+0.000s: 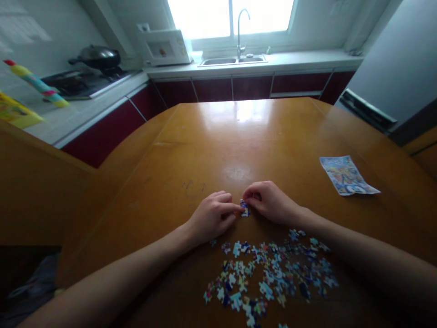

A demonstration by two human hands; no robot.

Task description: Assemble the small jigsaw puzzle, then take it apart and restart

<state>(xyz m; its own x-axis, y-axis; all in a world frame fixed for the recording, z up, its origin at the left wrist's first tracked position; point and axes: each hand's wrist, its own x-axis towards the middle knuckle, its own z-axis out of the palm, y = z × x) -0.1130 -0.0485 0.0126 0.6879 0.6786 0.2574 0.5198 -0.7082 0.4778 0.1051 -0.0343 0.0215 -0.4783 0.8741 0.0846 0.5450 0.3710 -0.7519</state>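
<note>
Both my hands rest on the wooden table, fingertips meeting at its middle. My left hand and my right hand pinch a small joined bit of jigsaw puzzle pieces between them, pressed to the tabletop. Both hands are closed in a pinch. Just below the hands, toward me, lies a loose scatter of several small blue, white and coloured puzzle pieces.
A printed picture sheet lies flat on the table at the right. Beyond the table runs a kitchen counter with a sink and tap, a white microwave and a wok on a stove. A grey fridge stands at the right.
</note>
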